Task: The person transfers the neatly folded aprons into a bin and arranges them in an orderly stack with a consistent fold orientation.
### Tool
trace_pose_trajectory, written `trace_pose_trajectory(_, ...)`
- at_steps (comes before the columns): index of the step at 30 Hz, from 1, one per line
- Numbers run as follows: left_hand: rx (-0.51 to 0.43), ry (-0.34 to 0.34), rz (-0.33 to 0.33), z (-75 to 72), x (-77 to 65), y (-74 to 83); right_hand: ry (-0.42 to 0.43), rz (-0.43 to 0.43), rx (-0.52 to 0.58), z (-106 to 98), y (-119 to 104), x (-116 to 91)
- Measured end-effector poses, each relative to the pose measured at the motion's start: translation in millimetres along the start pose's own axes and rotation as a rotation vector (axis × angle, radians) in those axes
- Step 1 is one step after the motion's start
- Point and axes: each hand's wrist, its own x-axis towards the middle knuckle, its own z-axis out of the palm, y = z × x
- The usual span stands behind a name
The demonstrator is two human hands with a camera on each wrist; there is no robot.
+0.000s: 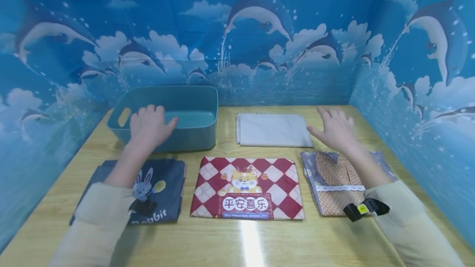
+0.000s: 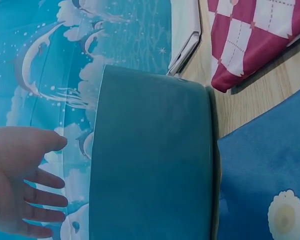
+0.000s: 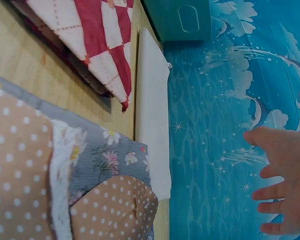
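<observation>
My left hand (image 1: pixel 150 125) hovers with fingers spread near the front left of a teal plastic bin (image 1: pixel 185 140), holding nothing. In the left wrist view the fingers stand apart from the bin's wall (image 2: pixel 150 155). My right hand (image 1: pixel 335 129) is also raised and spread, beyond a folded grey floral cloth with brown polka-dot parts and white lace trim (image 1: pixel 335 201). Under the left forearm lies a folded dark blue cloth with a rabbit print (image 1: pixel 167 193). Between the arms is a folded red and white checked cloth (image 1: pixel 211 176). Behind it sits a folded white cloth (image 1: pixel 274 130).
The wooden table (image 1: pixel 208 242) is enclosed by blue dolphin-print sheets (image 1: pixel 259 81) at the back and both sides. The bin stands at the back left, with an oval handle hole in its left end. A black strap with a yellow-marked device (image 1: pixel 363 208) is on the right wrist.
</observation>
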Motion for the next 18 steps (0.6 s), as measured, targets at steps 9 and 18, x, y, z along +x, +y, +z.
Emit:
trace_pose_trajectory(9, -0.048, 0.029, -0.015, -1.4, -12.1, 4.5, 0.008, -0.068, -0.041, 6, -4, -13)
trace_pose_trajectory(18, -0.066, -0.033, -0.007, 4.2, -25.1, 11.8, -0.022, -0.085, -0.042, 17, -7, -28)
